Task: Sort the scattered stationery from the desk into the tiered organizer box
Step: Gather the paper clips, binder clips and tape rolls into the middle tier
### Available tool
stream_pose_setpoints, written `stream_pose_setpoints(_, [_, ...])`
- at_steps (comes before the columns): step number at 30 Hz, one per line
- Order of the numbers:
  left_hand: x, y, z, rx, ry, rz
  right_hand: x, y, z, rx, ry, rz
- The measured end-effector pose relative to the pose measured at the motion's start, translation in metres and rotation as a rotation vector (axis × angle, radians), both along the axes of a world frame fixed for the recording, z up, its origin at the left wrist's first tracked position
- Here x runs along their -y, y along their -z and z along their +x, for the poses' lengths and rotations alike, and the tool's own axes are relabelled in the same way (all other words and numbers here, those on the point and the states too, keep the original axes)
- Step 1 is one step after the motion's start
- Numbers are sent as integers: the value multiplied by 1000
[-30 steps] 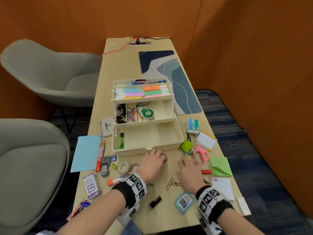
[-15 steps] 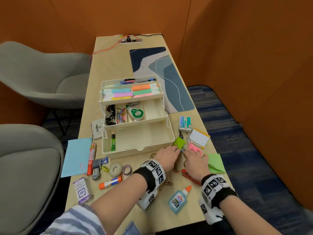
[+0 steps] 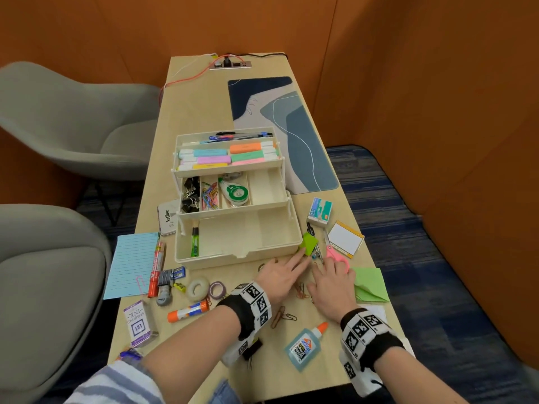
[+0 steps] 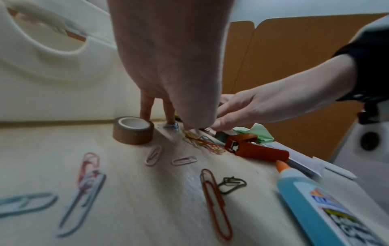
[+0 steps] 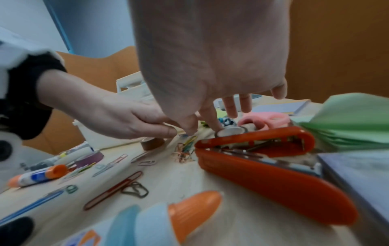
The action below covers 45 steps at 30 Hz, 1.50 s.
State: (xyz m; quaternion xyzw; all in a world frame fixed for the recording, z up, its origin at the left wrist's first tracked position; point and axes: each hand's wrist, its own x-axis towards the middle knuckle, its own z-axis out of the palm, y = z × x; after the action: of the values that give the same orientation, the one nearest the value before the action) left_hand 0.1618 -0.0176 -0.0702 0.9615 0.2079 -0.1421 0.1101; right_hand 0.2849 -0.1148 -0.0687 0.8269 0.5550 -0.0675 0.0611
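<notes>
- The small paper clips [image 4: 207,144] lie in a loose coloured heap on the desk [image 3: 204,339], just in front of the tiered organizer box [image 3: 239,243] and between the two hands.
- A second ago both hands lay nearer the desk's front edge; they have since moved forward and to the right, closing on this heap beside the box's right front corner.
- The left hand [image 3: 280,275] reaches forward with its fingers extended, their tips down on the desk at a blue clip [image 4: 171,126]; it grips nothing I can see.
- The right hand [image 3: 332,284] is spread flat over the heap, fingers straight and fanned, thumb tip near the clips; it holds nothing either.
- My reading: the hands are about to rake or pinch the clips together, so the next load should go to the middle tier, where coloured clips [image 3: 210,196] already sit.
- Close around: a brown tape roll [image 4: 133,130] just left of the fingers, an orange stapler [image 5: 273,169] to the right, pink scissors [image 3: 338,258] and green paper [image 3: 370,284] beyond.
- Larger clips [image 4: 214,199], a glue bottle [image 3: 304,345] and a glue stick [image 3: 188,312] are yet to be sorted, so much of the task remains.
</notes>
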Motion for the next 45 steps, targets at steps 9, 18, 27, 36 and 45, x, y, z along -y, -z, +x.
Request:
stream_pose_setpoints(9, [4, -1, -34, -10, 51, 92, -16, -10, -8, -85, 24, 135])
stream_pose_setpoints(18, [15, -10, -54, 113, -2, 128, -73, -7, 21, -89, -5, -16])
stream_pose_setpoints(27, [8, -19, -87, 235, -161, 58, -63, -11, 46, -323, 319, 263])
stream_pose_setpoints(36, [5, -8, -108, 331, -341, -32, -21, -26, -5, -349, -6, 214])
stream_pose_setpoints(45, [11, -17, -103, 182, -263, -1, 1, -5, -70, -71, -201, -121])
